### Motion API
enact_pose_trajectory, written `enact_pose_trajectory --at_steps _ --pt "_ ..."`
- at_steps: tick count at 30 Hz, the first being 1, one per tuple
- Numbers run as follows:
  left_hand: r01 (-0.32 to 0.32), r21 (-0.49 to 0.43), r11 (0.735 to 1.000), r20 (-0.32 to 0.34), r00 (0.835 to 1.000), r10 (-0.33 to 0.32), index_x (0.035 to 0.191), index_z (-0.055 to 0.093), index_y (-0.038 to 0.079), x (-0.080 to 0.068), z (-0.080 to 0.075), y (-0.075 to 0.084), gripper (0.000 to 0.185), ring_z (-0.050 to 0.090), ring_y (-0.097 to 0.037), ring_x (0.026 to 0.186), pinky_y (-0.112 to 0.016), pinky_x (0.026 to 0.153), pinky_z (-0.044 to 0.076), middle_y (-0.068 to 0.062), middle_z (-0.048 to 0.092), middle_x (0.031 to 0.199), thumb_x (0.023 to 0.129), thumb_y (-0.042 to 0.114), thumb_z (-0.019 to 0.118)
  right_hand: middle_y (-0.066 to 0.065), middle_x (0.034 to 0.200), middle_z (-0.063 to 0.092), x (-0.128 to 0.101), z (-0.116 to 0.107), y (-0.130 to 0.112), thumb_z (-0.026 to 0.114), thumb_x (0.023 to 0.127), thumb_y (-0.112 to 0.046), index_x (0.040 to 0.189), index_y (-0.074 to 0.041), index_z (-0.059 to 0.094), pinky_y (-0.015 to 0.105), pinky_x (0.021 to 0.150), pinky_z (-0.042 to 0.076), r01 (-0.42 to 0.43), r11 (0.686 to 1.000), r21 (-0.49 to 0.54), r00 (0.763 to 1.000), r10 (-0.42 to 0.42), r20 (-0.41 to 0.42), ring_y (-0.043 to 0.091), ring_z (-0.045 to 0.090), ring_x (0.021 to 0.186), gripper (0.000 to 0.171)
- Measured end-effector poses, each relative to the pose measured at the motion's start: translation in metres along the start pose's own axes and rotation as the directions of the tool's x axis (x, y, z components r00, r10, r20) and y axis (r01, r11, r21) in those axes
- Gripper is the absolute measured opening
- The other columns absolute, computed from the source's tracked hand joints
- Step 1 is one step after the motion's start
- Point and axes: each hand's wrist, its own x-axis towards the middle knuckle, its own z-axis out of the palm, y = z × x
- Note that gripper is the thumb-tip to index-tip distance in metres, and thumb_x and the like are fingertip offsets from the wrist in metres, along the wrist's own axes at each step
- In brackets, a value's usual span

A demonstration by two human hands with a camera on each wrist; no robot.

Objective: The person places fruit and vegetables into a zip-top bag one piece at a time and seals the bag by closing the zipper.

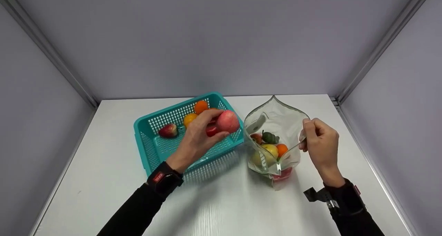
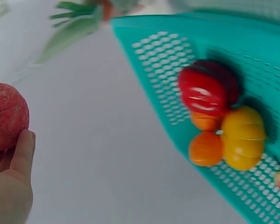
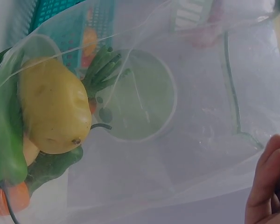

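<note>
The left hand (image 1: 197,139) held a red apple (image 1: 228,121) in a curled grip above the right rim of the teal basket (image 1: 152,149). The right hand (image 1: 321,144) pinched the open edge of the clear bag (image 1: 286,120), which stood on the counter (image 1: 224,201) beside the basket.

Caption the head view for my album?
Left hand lifts apple over basket; right hand holds bag open.

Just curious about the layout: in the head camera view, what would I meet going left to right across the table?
Teal basket → left hand holding a red apple → clear bag of fruit → right hand pinching the bag's edge.
</note>
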Motion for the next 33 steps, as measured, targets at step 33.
enact_pose_trajectory --at_steps 33 --pt "-0.258 0.252 0.933 0.316 0.933 0.173 0.134 0.061 0.007 0.034 0.044 0.082 0.05 0.068 -0.017 0.106 -0.021 0.094 0.054 -0.007 0.068 0.124 0.091 0.023 0.081 0.001 0.052 0.056 -0.001 0.009 -0.003 0.058 0.104 -0.01 0.064 0.003 0.058 0.018 0.038 0.042 -0.019 1.0 -0.023 1.0 0.019 0.0 0.007 0.051 0.037 0.043"
